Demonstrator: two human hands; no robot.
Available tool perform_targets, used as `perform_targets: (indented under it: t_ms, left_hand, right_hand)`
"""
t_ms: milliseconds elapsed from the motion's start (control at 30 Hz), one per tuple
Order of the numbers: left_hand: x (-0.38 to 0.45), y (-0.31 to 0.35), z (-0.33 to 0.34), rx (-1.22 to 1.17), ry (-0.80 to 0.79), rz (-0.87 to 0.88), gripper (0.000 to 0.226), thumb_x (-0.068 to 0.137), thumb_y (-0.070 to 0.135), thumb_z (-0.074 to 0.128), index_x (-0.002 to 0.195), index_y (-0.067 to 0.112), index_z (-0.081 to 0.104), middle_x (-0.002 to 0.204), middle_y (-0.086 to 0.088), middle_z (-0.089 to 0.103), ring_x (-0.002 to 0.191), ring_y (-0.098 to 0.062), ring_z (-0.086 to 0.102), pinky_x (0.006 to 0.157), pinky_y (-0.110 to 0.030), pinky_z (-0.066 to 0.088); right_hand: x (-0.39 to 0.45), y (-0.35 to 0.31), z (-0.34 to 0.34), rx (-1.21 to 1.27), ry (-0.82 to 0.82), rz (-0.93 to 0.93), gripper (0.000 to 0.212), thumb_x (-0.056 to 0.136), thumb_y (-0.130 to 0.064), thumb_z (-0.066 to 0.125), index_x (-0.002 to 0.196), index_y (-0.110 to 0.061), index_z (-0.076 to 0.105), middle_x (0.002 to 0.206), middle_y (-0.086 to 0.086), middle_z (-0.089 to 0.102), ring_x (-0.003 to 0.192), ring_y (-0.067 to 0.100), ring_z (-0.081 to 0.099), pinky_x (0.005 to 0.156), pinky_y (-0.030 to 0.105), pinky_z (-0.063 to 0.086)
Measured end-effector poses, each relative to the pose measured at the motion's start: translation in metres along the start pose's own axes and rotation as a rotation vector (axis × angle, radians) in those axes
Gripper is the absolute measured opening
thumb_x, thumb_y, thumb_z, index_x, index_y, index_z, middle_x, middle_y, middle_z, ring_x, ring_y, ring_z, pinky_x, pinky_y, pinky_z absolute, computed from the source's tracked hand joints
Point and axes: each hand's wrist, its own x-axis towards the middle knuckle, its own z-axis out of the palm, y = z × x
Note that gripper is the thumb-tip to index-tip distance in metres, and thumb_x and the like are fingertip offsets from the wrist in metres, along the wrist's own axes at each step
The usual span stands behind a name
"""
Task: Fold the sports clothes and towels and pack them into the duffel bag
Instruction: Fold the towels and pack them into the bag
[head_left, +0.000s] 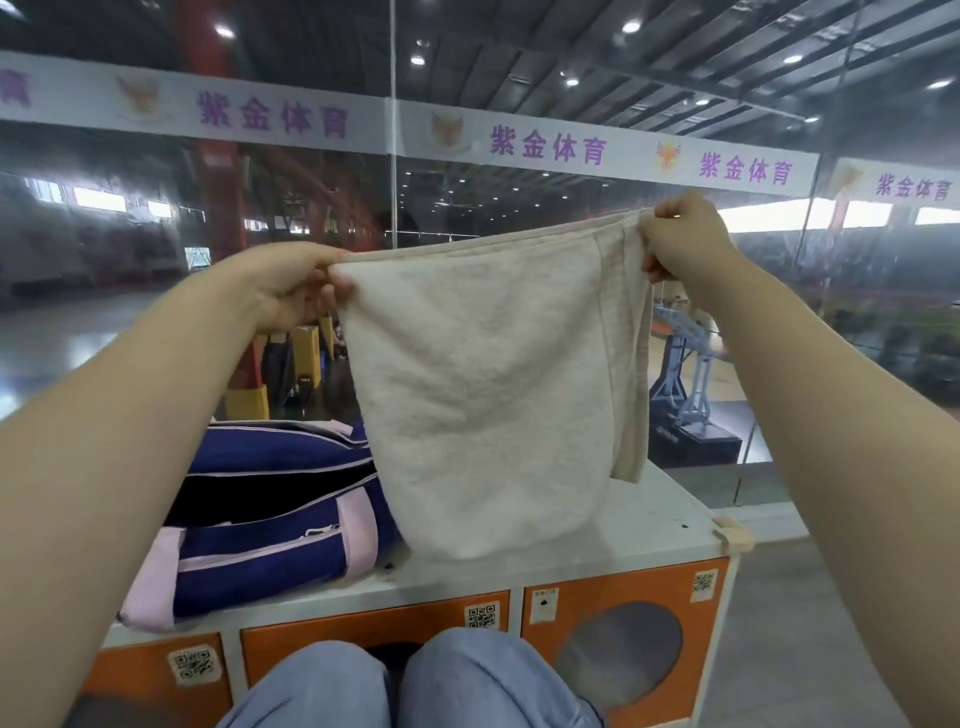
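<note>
1. We hold a cream terry-cloth towel (483, 395) up in the air at the centre of view, above the white-topped counter (670, 525) with orange locker doors; its lower edge hangs just over the counter top, and we cannot tell whether it touches.
2. Our left hand (291, 291) pinches the towel's upper corner at nine o'clock, fingers curled round the hem; our right hand (685, 239) pinches the opposite corner at two o'clock, thumb and fingers pressed together on a bunched fold.
3. The navy duffel bag with pale pink trim (270, 514) lies on the counter at seven o'clock, its top gaping open; the towel's left edge overlaps it in our view.
4. We judge the towel light, soft and limp; it sags between our grips and will not keep a crease unaided; the hemmed corners are the surest hold, being firmer than the pile.
5. A white banner (519, 140) along the glass at twelve o'clock reads 紫金体育 in purple, repeated beside winged emblems; the locker doors carry QR-code stickers, their small print unreadable.
</note>
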Motion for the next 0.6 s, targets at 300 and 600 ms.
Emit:
perform_targets:
  t_ms: [300, 600]
  left_hand:
    - [-0.004, -0.005, -0.006, 0.354, -0.111, 0.121, 0.037, 0.085, -0.001, 0.067, 0.119, 0.011, 0.063, 0.114, -0.007, 0.068, 0.102, -0.016, 0.067, 0.083, -0.023, 0.058]
    - [0.048, -0.059, 0.0, 0.561, 0.119, 0.1, 0.015, 0.09, 0.022, 0.068, 0.101, 0.012, 0.068, 0.087, -0.012, 0.071, 0.071, -0.013, 0.067, 0.068, -0.024, 0.057]
  right_hand:
    - [-0.01, -0.001, -0.021, -0.098, -0.161, 0.124, 0.022, 0.094, -0.004, 0.05, 0.115, -0.003, 0.058, 0.08, 0.017, 0.063, 0.057, 0.022, 0.063, 0.049, 0.027, 0.059]
    - [0.004, 0.048, 0.009, -0.062, -0.422, 0.384, 0.009, 0.095, 0.005, 0.051, 0.089, -0.001, 0.052, 0.089, 0.013, 0.055, 0.073, 0.022, 0.068, 0.065, 0.031, 0.062]
